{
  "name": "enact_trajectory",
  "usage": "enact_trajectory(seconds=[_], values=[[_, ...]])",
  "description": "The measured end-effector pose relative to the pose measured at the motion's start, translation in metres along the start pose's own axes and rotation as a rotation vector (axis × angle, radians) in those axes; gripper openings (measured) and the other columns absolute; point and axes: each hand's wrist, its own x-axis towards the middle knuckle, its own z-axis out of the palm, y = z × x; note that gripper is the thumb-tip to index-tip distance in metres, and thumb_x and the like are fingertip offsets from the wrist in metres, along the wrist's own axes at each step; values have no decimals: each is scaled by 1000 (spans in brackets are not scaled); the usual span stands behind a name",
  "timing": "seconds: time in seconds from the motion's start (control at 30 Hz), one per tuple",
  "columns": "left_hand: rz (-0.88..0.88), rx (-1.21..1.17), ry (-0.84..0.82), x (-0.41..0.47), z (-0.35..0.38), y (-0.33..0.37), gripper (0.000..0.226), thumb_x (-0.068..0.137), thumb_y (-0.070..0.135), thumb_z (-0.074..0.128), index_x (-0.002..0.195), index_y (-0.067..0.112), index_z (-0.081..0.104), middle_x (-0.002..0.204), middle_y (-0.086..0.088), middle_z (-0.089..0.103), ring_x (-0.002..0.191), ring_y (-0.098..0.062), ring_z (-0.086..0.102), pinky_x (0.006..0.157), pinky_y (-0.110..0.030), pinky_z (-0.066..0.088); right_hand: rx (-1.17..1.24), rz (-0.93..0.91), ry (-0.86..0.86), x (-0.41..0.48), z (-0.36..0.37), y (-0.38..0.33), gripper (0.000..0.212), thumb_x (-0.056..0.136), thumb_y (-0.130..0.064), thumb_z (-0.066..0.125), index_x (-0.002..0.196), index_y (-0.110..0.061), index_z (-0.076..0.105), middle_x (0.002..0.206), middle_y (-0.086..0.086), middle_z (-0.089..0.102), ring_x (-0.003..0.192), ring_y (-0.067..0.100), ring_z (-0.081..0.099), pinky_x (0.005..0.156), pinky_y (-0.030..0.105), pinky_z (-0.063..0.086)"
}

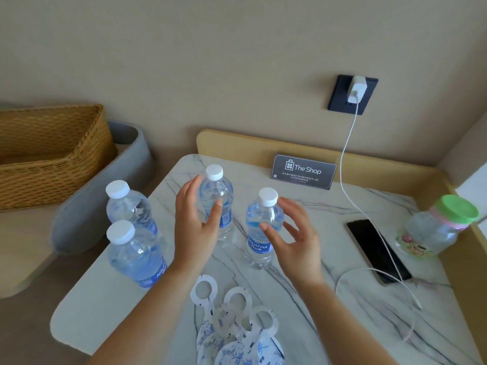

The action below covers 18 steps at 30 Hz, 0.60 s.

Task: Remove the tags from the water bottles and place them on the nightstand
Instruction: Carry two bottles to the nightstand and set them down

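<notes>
White marble with grey veins forms the top of the nightstand, the counter that carries everything here. Four clear water bottles with white caps stand on it: one at the far centre, one just right of it, and two close together at 9 o'clock, a rear one and a front one. No tags hang on their necks. The tags, white and blue paper pieces with ring holes, lie in an overlapping pile at 6 o'clock on the counter's near edge.

The left hand hangs open with fingers spread, just in front of the far-centre bottle; its grip has hold of nothing. The right hand is likewise open, fingers loosely curved beside the right bottle, thumb tip close to the bottle's shoulder; whether it touches cannot be told.

At 3 o'clock lies a black phone with a white cable running up to a charger in the wall socket. A green-lidded jar stands beyond the phone. A dark sign leans at 12 o'clock, and a wicker basket sits at 10 o'clock.
</notes>
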Motion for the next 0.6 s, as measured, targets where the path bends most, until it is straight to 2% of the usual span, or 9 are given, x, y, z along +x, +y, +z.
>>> enact_trajectory(seconds=[0.17,0.23,0.3,0.43,0.6], values=[[-23,-58,15,2,10,-19,54,91,29,60,140,33,37,132,28,36,131,-3,36,104,-45,43,32,-34,4,2,5,11,42,77,-33,73,116,-39,59,125,-13,57,119,9,53,87,18,48],[-30,-68,-6,2,13,-25,56,90,32,61,140,38,36,127,41,31,128,3,37,102,-42,45,34,-42,-6,1,5,14,44,75,-36,73,115,-46,56,123,-14,58,119,10,54,86,15,47],[-22,-64,-30,2,15,-29,60,88,31,63,140,40,35,125,43,30,125,7,38,100,-40,47,27,-56,-15,1,4,18,49,73,-37,74,116,-49,54,122,-16,58,118,10,54,86,15,47],[6,-56,-37,2,17,-33,65,86,26,68,141,39,34,126,43,30,131,-2,38,101,-46,46,-9,-70,-59,0,4,23,64,70,-29,81,124,-45,49,124,-18,56,118,6,54,88,15,47],[-24,-95,-31,4,21,-40,66,86,24,68,142,35,35,138,20,40,133,-7,39,100,-49,47,-52,-120,-45,-2,7,29,70,73,-26,80,130,-43,44,129,-19,51,119,5,52,87,12,45]])
